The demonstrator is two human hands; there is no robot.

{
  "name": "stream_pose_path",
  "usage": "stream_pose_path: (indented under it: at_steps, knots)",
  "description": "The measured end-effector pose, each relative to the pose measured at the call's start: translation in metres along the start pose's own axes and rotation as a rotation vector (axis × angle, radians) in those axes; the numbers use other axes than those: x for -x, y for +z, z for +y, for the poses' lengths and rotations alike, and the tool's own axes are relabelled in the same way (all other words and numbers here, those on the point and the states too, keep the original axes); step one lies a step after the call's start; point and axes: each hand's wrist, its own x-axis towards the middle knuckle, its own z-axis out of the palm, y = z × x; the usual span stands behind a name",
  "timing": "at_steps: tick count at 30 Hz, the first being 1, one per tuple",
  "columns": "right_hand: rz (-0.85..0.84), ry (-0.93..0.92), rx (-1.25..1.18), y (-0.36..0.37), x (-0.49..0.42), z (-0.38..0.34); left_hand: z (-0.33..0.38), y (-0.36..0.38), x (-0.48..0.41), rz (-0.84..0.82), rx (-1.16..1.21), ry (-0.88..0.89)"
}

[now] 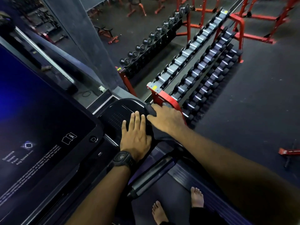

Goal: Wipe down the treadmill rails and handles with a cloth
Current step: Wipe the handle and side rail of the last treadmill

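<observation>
Right forearm (227, 161) foremost | left hand (135, 137) flat on cloth (153, 135) | right hand (165, 119) grips it | cloth black, bunched

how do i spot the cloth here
Right of the big treadmill screen is a black side tray where both hands meet. The cloth is the dark fabric bunched between the left hand and right hand. It is soft and creased, unlike the hard plastic around it.

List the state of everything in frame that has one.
left hand: flat, fingers straight, on the side tray
right hand: gripping the cloth at the tray's rim
cloth: bunched, between both hands
screen: lit
handle: untouched
dumbbell rack: loaded
</observation>
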Motion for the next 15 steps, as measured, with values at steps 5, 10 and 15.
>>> stream_pose_path:
  at_steps: [5, 10, 15]
  knots:
    - [-0.024, 0.230, -0.032, -0.005, 0.017, 0.027, -0.001, 0.001, 0.001, 0.010, -0.021, 0.034]
    - [0.153, 0.002, 0.295, 0.016, 0.054, 0.008, 0.002, 0.003, 0.002, 0.003, -0.034, 0.108]
    - [0.053, 0.265, 0.032, 0.004, 0.037, 0.029, 0.005, 0.007, 0.003, 0.055, -0.013, 0.115]
